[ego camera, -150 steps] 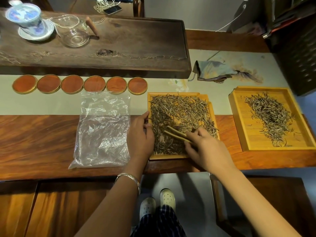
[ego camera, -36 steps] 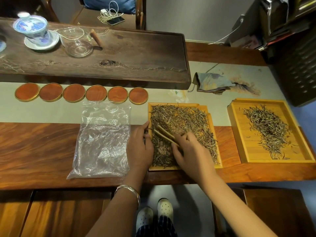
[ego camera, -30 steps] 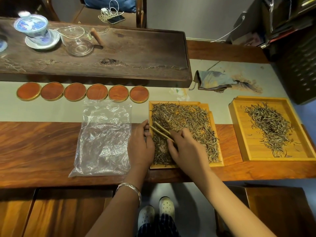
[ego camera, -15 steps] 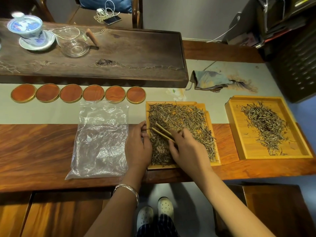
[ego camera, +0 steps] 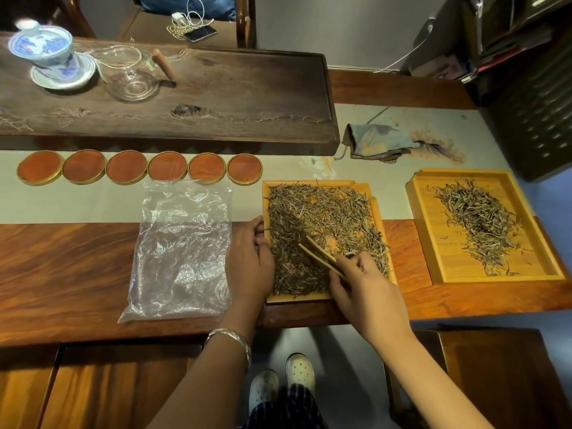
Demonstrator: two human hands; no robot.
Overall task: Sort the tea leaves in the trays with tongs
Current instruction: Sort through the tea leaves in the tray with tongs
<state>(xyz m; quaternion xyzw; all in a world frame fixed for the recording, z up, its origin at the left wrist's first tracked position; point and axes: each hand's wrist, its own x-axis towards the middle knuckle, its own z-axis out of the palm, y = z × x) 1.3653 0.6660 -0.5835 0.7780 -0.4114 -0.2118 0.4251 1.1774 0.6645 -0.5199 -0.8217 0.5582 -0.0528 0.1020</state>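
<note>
A bamboo tray (ego camera: 315, 183) lies in front of me, covered with dry tea leaves (ego camera: 322, 218). My right hand (ego camera: 366, 289) grips a pair of bamboo tongs (ego camera: 318, 253) whose tips point up-left into the leaves near the tray's middle. My left hand (ego camera: 249, 261) rests on the tray's left edge, fingertips curled over the rim. A second bamboo tray (ego camera: 424, 230) to the right holds a smaller heap of tea leaves (ego camera: 478, 226).
A crumpled clear plastic bag (ego camera: 182, 249) lies left of my left hand. Several round wooden coasters (ego camera: 139, 167) line the runner behind it. A dark tea board (ego camera: 235, 97) carries a lidded cup (ego camera: 49, 57) and glass strainer (ego camera: 133, 83). A folded cloth (ego camera: 377, 140) lies behind the trays.
My right hand has drawn the tongs back to the right and toward me, from near the tray's left rim to its middle. My left hand stays on the rim.
</note>
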